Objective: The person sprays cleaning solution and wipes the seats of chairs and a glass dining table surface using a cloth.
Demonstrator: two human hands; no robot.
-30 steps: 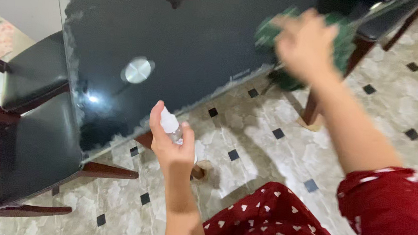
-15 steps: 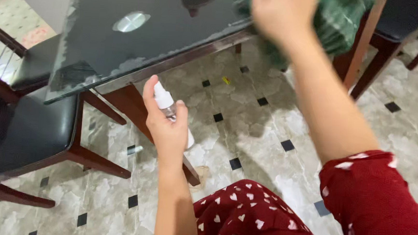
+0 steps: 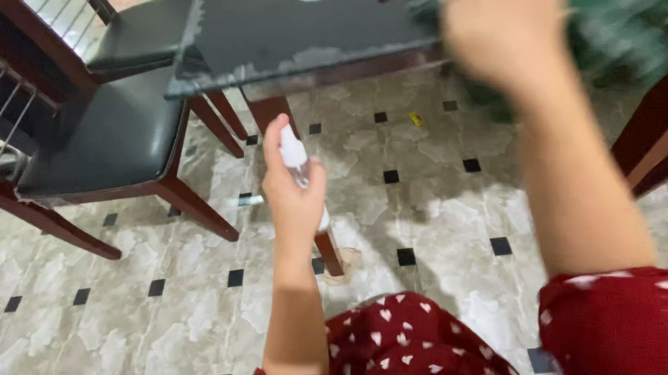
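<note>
Head view, looking down. Your left hand (image 3: 293, 200) is wrapped around a small clear plastic spray bottle with a white cap (image 3: 298, 166), fingers curled closed about its body and the thumb up along the left side; the bottle stands roughly upright, held in the air below the edge of the dark glass tabletop (image 3: 297, 31) and above the marbled floor tiles with small black diamonds (image 3: 425, 216).

Your right hand (image 3: 502, 35) is pressed onto a crumpled green cloth (image 3: 621, 35) at the tabletop's near edge. The hand is motion-blurred, so you cannot tell whether the fingers are spread flat or bunched on the fabric.

Risks, as judged from this frame:
- The cloth sits right at the glass rim (part of it appears to hang past the edge). If you push outward, it could slip off and your hand could run onto the bare glass edge.
- The bottle is held with nothing beneath it but hard tile; a loose or damp grip could drop it.
- A black padded chair with a dark red wooden frame (image 3: 113, 135) stands close on the left, its seat under the table corner; a wide swing of the elbow could knock it.
- A table leg of reddish wood (image 3: 330, 249) stands just behind the bottle hand, near your red heart-print garment (image 3: 409, 346); stepping forward could catch it.
</note>
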